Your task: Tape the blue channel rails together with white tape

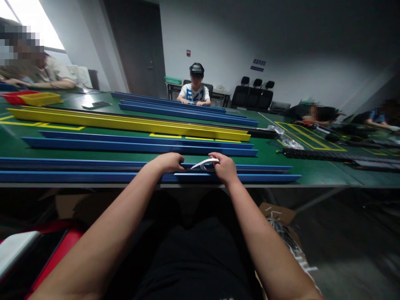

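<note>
lap [193, 258] in dark cloth fills the bottom of the view, with a red case [53, 246] below and left of the nearest blue rail [78, 176] and a cardboard box [276, 212] holding white scraps below and right of it. the rail lies along the near edge of the green table [312, 171]. on it the left hand [169, 162] is clenched, knuckles up; what its fingers press is hidden. just right of it, the right hand [224, 168] pinches a white strip [204, 162] that curls up off the rail in a loop between the two hands. i judge the strip could kink, tear or stick to itself if the pinch drags sideways rather than along the rail, and the rail could slip off the table edge if the left hand eases. beyond the rail lie more blue rails [140, 146], then a yellow rail [125, 123], and farthest off a seated person [195, 89].
</note>
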Demonstrator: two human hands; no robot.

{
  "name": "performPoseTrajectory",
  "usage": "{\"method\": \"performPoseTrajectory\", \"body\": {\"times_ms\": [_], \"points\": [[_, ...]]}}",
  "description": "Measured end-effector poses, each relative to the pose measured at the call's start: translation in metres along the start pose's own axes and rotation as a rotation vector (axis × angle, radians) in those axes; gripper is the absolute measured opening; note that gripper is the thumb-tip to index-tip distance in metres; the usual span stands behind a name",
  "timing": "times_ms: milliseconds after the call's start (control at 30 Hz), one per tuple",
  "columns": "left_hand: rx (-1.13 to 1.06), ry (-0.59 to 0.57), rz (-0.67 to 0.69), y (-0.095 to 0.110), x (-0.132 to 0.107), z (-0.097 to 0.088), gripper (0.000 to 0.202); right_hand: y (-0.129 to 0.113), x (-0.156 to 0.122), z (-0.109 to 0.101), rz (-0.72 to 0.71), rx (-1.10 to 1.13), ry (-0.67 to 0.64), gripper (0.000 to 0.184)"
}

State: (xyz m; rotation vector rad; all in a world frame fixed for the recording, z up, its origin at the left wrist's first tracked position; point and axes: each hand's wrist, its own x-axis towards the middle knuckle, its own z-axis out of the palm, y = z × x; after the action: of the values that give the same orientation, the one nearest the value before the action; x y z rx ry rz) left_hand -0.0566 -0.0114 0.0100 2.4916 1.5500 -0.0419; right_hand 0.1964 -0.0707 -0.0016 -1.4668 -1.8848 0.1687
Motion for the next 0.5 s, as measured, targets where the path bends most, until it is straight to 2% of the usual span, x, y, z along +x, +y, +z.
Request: {"method": "performPoseTrajectory", "body": {"times_ms": [267,500], "points": [[0.033,0.033,0.037,0.011,0.004,0.004,0.032,-0.001,-0.002,-0.002,-0.008,-0.042,-0.018,0.033],[0.032,0.071,0.112,0.011,0.005,0.007,0.030,0.000,-0.001,-0.001,-0.005,-0.064,-0.010,0.033]]}}
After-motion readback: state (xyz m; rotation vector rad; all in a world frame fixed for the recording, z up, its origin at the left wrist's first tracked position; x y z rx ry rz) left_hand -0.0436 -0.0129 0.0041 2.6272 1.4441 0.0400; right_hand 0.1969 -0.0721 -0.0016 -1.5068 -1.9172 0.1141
